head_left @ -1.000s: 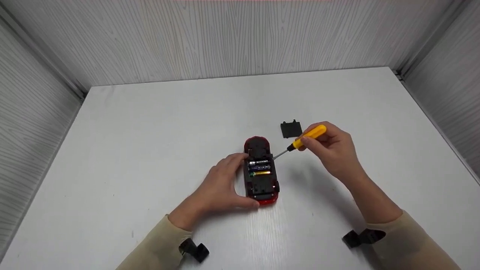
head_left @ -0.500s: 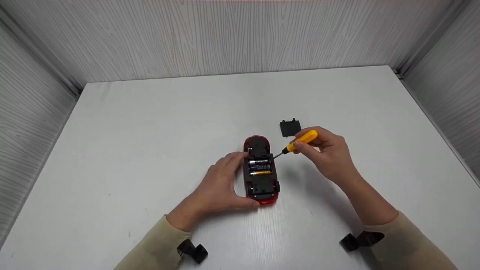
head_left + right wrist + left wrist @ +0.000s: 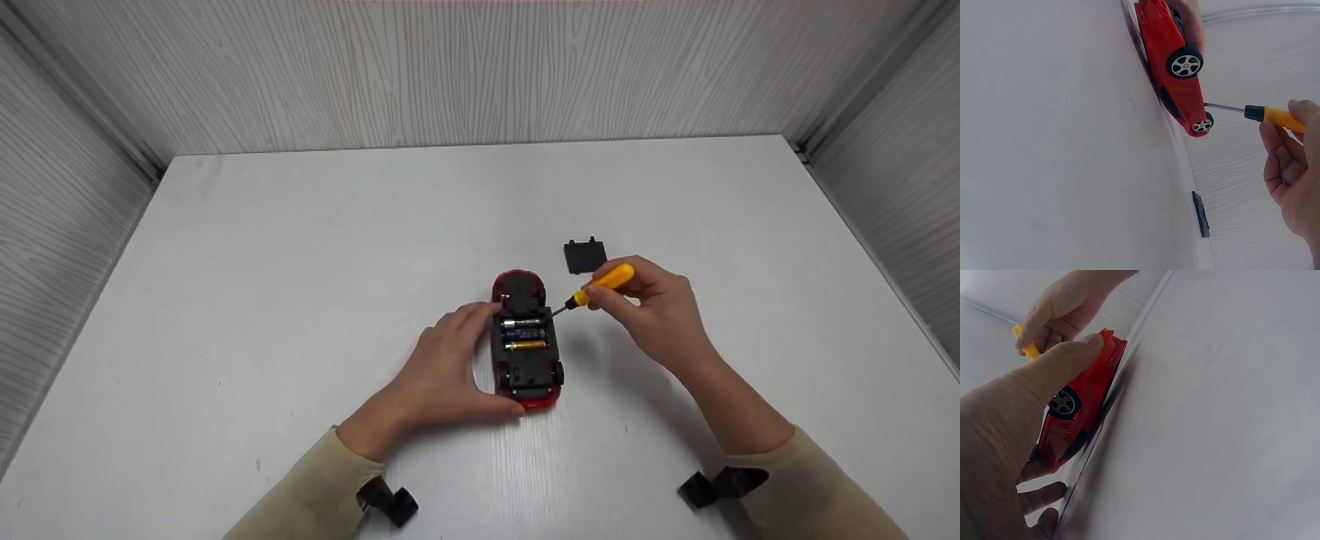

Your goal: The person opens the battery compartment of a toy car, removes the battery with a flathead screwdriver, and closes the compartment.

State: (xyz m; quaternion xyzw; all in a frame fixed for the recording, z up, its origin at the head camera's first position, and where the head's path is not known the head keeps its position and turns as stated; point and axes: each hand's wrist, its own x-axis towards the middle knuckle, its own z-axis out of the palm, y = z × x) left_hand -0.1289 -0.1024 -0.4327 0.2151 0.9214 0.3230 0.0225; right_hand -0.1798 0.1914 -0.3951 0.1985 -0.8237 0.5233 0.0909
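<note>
A red toy car [image 3: 534, 371] lies upside down on the white table, its black underside facing up. Three batteries [image 3: 524, 334] sit side by side in its uncovered compartment. My left hand [image 3: 442, 367] grips the car lengthwise from the left, thumb at the near end and fingers toward the far end. In my right hand [image 3: 660, 311] a yellow-handled screwdriver [image 3: 611, 279] is pinched between thumb and fingers. Its metal shaft slants down to the compartment's right edge, beside the farthest battery. The right wrist view shows the shaft [image 3: 1224, 107] meeting the car's underside near a wheel [image 3: 1202, 125].
A black battery cover [image 3: 585, 256] with small tabs lies on the table just beyond my right hand. Pale wood-grain panels [image 3: 480, 75] enclose the table [image 3: 300, 247] at the back and sides.
My right hand and the screwdriver have shifted slightly left and down, the handle now closer to the car. My left hand keeps its grip on the car.
</note>
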